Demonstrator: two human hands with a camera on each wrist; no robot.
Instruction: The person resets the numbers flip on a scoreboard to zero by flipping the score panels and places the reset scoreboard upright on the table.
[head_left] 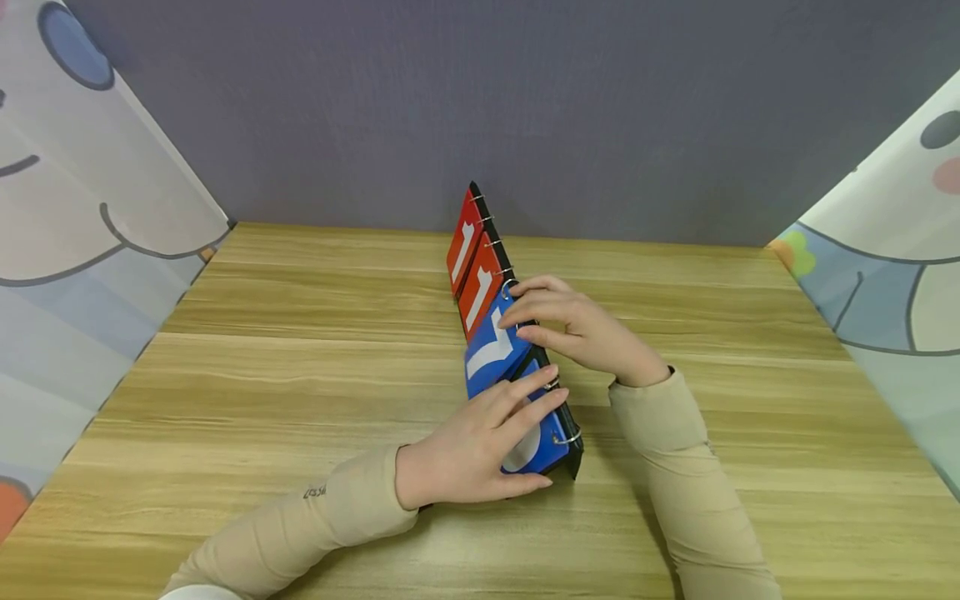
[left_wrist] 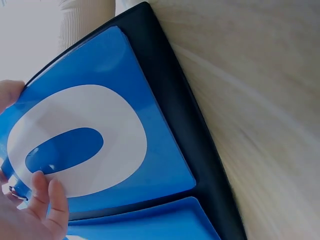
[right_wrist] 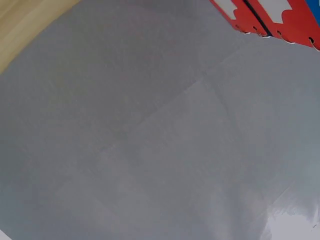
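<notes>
A flip scoreboard (head_left: 483, 292) stands like a tent on the wooden table, its ringed top edge running away from me. Two red cards, each with a white 1, hang at its far end. Nearer is a blue card with a white 1 (head_left: 491, 350), sitting askew, then a blue card with a white 0 (left_wrist: 125, 170). My left hand (head_left: 480, 442) lies over the 0 card, fingers extended to the top edge and thumb by its near side. Fingers of my right hand (head_left: 581, 325) reach over the ringed edge and touch the top of the blue 1 card.
The wooden table (head_left: 300, 367) extends to both sides of the scoreboard. A grey wall panel (head_left: 480, 100) rises along its back edge. Cartoon-printed panels stand at the left (head_left: 75, 183) and right (head_left: 892, 250).
</notes>
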